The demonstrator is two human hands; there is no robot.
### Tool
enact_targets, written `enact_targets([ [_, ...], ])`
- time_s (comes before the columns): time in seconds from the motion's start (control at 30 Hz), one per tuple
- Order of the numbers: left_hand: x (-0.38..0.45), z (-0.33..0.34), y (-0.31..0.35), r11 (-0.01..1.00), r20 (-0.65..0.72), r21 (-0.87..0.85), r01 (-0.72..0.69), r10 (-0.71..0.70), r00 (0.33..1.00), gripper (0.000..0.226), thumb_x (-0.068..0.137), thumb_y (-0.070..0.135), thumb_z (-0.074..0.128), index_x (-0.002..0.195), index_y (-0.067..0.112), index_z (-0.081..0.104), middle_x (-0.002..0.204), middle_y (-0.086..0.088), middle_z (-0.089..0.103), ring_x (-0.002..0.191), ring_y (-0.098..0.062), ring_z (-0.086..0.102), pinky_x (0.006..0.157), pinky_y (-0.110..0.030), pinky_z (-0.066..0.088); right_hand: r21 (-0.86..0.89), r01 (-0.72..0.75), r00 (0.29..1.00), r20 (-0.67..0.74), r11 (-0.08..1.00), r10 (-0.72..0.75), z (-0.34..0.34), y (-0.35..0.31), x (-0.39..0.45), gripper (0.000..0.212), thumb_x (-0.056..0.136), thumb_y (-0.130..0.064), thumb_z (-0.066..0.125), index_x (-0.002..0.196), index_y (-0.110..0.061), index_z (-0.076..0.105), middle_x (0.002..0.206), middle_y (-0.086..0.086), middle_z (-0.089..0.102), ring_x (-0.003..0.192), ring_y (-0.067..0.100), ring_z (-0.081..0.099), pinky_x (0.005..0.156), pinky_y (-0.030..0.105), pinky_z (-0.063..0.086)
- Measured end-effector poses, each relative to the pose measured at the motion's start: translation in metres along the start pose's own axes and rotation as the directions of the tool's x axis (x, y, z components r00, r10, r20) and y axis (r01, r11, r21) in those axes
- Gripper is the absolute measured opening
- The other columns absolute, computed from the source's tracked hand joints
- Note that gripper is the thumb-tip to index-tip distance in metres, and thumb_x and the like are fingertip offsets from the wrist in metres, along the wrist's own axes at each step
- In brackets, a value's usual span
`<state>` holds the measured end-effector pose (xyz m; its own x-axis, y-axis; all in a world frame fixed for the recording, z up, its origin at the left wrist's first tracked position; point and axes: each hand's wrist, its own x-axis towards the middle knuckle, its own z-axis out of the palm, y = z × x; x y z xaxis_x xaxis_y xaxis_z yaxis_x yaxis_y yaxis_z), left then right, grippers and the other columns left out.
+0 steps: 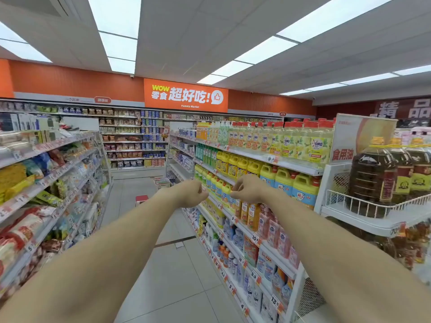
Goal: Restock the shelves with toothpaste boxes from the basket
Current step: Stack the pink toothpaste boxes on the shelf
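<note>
Your bare forearms reach out ahead, and your left hand (pixel 194 193) and right hand (pixel 245 188) hang loosely curled with nothing in them. You look to be at the approach step. Past them, glossy plastic detergent jugs (pixel 283 183) line the right shelves. Far down the tiled aisle sits the basket (pixel 162 183), holding what may be flat toothpaste boxes; your next move is to walk there.

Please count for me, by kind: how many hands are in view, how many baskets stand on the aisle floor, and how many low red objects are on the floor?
Hands: 2, the left hand and the right hand, both holding nothing
Basket on the floor: 1
Low red object on the floor: 1
Total: 4
</note>
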<state>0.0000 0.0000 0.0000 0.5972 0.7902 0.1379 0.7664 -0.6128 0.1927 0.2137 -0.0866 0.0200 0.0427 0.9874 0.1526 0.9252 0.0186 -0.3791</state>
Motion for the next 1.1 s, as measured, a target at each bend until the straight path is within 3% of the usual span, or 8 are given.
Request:
enact_targets([
  [0.13, 0.010, 0.015, 0.005, 1.000, 0.021, -0.008, 0.030, -0.030, 0.999, 0.036, 0.104, 0.046, 0.037, 0.091, 0.015, 0.049, 0.086, -0.008, 0.051, 0.075, -0.020, 0.046, 0.067, -0.034, 0.037, 0.028, -0.026, 0.999, 0.030, 0.999, 0.025, 0.012, 0.015, 0.005, 0.038, 0.096, -0.035, 0.066, 0.113, -0.001, 0.069, 0.115, 0.017, 0.069, 0.105, 0.032, 0.065, 0.088, 0.047, 0.056],
  [0.27, 0.022, 0.049, 0.002, 0.998, 0.047, -0.010, 0.068, -0.067, 0.997, 0.037, 0.104, 0.045, 0.038, 0.090, 0.013, 0.052, 0.085, -0.010, 0.056, 0.074, -0.022, 0.050, 0.070, -0.039, 0.046, 0.094, -0.041, 0.995, 0.093, 0.995, 0.033, 0.042, 0.045, 0.018, 0.028, 0.095, -0.036, 0.066, 0.106, -0.010, 0.068, 0.112, 0.006, 0.068, 0.096, 0.022, 0.064, 0.085, 0.038, 0.055],
  [0.4, 0.034, 0.105, -0.012, 0.990, 0.089, 0.005, 0.143, -0.143, 0.986, 0.033, 0.102, 0.044, 0.044, 0.093, 0.014, 0.052, 0.088, -0.009, 0.054, 0.079, -0.023, 0.049, 0.072, -0.035, 0.041, 0.170, -0.045, 0.986, 0.164, 0.984, 0.017, 0.096, 0.076, 0.034, 0.028, 0.095, -0.032, 0.067, 0.104, -0.006, 0.070, 0.107, 0.009, 0.070, 0.095, 0.024, 0.066, 0.083, 0.039, 0.055],
  [0.57, 0.043, 0.196, -0.050, 0.963, 0.278, -0.023, 0.267, -0.251, 0.927, 0.035, 0.100, 0.045, 0.048, 0.108, 0.012, 0.058, 0.107, -0.009, 0.064, 0.099, -0.029, 0.059, 0.086, -0.038, 0.049, 0.212, -0.124, 0.938, 0.344, 0.969, 0.045, 0.190, 0.116, 0.063, 0.030, 0.095, -0.032, 0.067, 0.110, -0.006, 0.068, 0.104, 0.009, 0.070, 0.095, 0.024, 0.066, 0.078, 0.033, 0.051],
  [0.7, 0.048, 0.286, -0.095, 0.928, 0.420, -0.080, 0.363, -0.299, 0.857, 0.040, 0.099, 0.049, 0.047, 0.119, 0.017, 0.057, 0.124, -0.006, 0.060, 0.107, -0.026, 0.057, 0.089, -0.037, 0.047, 0.226, -0.220, 0.880, 0.467, 0.949, 0.093, 0.282, 0.146, 0.097, 0.024, 0.092, -0.031, 0.070, 0.103, -0.010, 0.070, 0.095, 0.002, 0.068, 0.089, 0.018, 0.063, 0.077, 0.028, 0.048],
  [0.87, 0.065, 0.384, -0.152, 0.922, 0.597, -0.079, 0.379, -0.261, 0.759, 0.050, 0.101, 0.049, 0.043, 0.136, 0.015, 0.051, 0.140, -0.003, 0.053, 0.124, -0.025, 0.054, 0.100, -0.036, 0.042, 0.223, -0.375, 0.775, 0.607, 0.900, 0.173, 0.396, 0.178, 0.149, 0.021, 0.093, -0.036, 0.066, 0.076, -0.024, 0.062, 0.078, -0.003, 0.065, 0.081, 0.021, 0.065, 0.070, 0.027, 0.047],
  [0.97, 0.077, 0.422, -0.186, 0.892, 0.723, -0.118, 0.436, -0.224, 0.654, 0.052, 0.101, 0.051, 0.042, 0.136, 0.015, 0.051, 0.140, -0.003, 0.053, 0.125, -0.024, 0.052, 0.096, -0.035, 0.041, 0.170, -0.492, 0.668, 0.702, 0.854, 0.246, 0.444, 0.188, 0.170, 0.026, 0.091, -0.042, 0.066, 0.095, -0.017, 0.067, 0.088, -0.002, 0.066, 0.087, 0.022, 0.068, 0.070, 0.028, 0.048],
  [1.1, 0.101, 0.451, -0.232, 0.839, 0.858, -0.149, 0.523, -0.154, 0.490, 0.054, 0.098, 0.057, 0.039, 0.129, 0.015, 0.055, 0.131, -0.003, 0.059, 0.113, -0.022, 0.056, 0.093, -0.036, 0.046, 0.107, -0.584, 0.537, 0.794, 0.805, 0.284, 0.478, 0.188, 0.201, 0.036, 0.092, -0.050, 0.061, 0.105, -0.017, 0.066, 0.101, -0.002, 0.068, 0.095, 0.021, 0.067, 0.083, 0.033, 0.053],
])
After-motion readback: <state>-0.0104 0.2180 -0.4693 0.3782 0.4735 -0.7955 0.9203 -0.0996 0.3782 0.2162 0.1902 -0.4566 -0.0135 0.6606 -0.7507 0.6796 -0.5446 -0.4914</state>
